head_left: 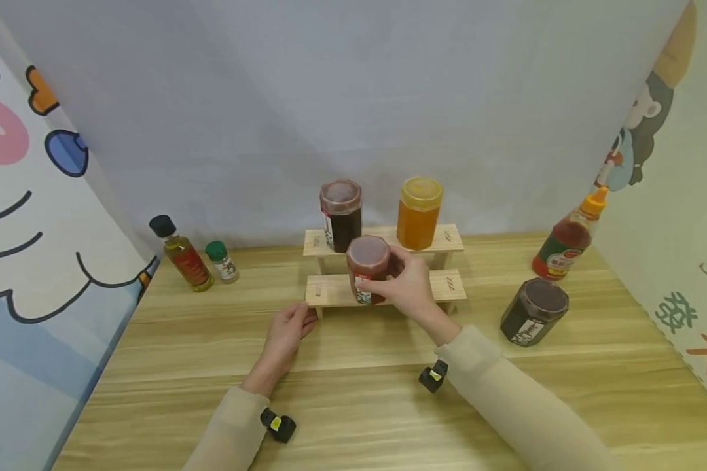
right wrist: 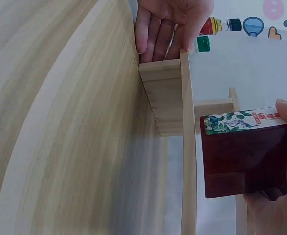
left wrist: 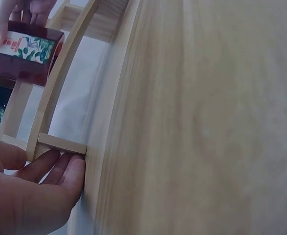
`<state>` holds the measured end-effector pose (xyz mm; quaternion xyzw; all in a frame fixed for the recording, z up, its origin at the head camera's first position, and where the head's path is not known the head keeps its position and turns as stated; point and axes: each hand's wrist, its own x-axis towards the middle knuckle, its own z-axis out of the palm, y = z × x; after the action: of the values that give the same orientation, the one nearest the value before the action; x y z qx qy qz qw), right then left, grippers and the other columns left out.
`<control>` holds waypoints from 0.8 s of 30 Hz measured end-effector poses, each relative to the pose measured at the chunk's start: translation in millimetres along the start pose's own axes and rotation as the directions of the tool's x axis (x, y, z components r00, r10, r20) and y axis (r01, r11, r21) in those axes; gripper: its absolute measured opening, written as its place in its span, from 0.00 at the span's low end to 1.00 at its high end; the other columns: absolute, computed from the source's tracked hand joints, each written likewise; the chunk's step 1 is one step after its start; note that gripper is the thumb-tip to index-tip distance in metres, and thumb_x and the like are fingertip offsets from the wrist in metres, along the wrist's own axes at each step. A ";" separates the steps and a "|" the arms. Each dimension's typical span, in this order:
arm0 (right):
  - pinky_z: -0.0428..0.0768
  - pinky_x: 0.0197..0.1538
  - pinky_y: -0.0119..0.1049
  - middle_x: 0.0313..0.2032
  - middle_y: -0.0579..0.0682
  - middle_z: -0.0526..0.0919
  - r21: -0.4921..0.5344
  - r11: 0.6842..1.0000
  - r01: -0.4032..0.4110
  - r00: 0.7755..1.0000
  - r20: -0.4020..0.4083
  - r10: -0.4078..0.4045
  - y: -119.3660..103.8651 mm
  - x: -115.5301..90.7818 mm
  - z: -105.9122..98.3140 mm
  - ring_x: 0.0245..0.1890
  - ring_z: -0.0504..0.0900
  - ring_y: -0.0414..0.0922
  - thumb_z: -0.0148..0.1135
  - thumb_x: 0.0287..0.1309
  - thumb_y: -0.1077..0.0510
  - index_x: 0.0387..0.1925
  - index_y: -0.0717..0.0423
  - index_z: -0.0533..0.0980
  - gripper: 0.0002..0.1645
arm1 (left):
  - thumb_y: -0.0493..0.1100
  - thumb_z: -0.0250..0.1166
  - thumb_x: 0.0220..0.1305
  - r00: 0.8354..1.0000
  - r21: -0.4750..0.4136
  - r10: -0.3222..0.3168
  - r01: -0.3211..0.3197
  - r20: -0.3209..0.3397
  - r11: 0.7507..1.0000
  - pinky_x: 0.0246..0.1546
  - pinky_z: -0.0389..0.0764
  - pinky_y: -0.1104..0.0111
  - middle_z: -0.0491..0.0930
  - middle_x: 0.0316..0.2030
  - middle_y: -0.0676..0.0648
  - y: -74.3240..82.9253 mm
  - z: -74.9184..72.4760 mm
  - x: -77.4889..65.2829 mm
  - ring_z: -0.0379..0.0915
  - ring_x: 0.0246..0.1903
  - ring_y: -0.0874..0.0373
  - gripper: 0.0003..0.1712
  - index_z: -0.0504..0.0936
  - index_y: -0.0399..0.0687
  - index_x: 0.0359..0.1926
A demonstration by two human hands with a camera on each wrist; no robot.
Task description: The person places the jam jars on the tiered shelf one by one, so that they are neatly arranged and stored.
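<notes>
My right hand grips a jar of dark red contents by its sides, thumb on the labelled front. In the right wrist view a narrow gap shows between the jar's base and the lower step of a small two-step wooden rack. My left hand holds the left end of that step, thumb at the board's edge and fingers against the leg below. On the upper step stand a dark jar at left and an orange-yellow jar at right.
At the left stand an oil bottle with a black cap and a green-capped shaker. Right of the rack are another dark jar and a red sauce bottle. A pale wall rises behind the wooden table.
</notes>
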<state>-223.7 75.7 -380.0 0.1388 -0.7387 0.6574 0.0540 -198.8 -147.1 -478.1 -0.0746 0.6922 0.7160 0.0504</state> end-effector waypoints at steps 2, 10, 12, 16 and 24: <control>0.77 0.53 0.46 0.48 0.65 0.79 0.012 1.000 0.005 1.000 0.000 -0.005 0.2 1.5 3.7 0.49 0.78 0.54 0.76 0.37 0.73 0.54 0.72 0.72 0.38 | 0.40 0.44 0.77 1.000 -0.004 0.002 -0.002 0.004 1.000 0.57 0.71 0.58 0.70 0.55 0.28 -0.5 0.2 0.3 0.68 0.56 0.40 0.23 0.68 0.21 0.58; 0.79 0.51 0.44 0.48 0.63 0.80 -0.011 1.000 -0.023 1.000 -0.012 0.023 0.6 3.3 18.1 0.47 0.80 0.52 0.78 0.37 0.70 0.56 0.71 0.71 0.40 | 0.40 0.43 0.77 1.000 -0.008 0.002 -0.002 0.001 1.000 0.57 0.72 0.58 0.70 0.55 0.28 -0.2 0.3 0.8 0.68 0.56 0.41 0.23 0.68 0.22 0.58; 0.80 0.50 0.43 0.47 0.63 0.80 -0.016 1.000 -0.012 1.000 -0.017 0.011 3.1 3.9 20.6 0.47 0.80 0.52 0.78 0.37 0.70 0.57 0.72 0.71 0.41 | 0.40 0.43 0.77 1.000 -0.010 0.006 -0.006 0.005 1.000 0.57 0.71 0.58 0.70 0.55 0.27 -0.2 0.7 0.5 0.68 0.56 0.40 0.23 0.69 0.21 0.58; 0.81 0.48 0.40 0.47 0.60 0.81 -0.021 1.000 -0.008 0.999 -0.039 0.007 22.0 9.5 25.7 0.46 0.81 0.50 0.80 0.35 0.66 0.57 0.68 0.72 0.43 | 0.40 0.43 0.77 1.000 -0.014 0.012 -0.012 0.013 1.000 0.58 0.70 0.57 0.69 0.55 0.26 -0.7 1.0 1.0 0.67 0.56 0.39 0.23 0.68 0.21 0.58; 0.82 0.42 0.37 0.43 0.52 0.83 -0.058 0.998 0.001 0.997 -0.080 -0.006 42.1 14.9 34.0 0.41 0.82 0.44 0.83 0.33 0.60 0.54 0.61 0.76 0.41 | 0.40 0.43 0.77 1.000 -0.023 0.006 -0.006 0.009 1.000 0.58 0.70 0.57 0.69 0.55 0.25 -1.1 0.8 2.4 0.67 0.57 0.38 0.24 0.66 0.20 0.59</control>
<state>-246.1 44.3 -420.8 0.1121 -0.7545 0.6406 0.0886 -201.0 -146.4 -479.6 -0.0698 0.6840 0.7244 0.0504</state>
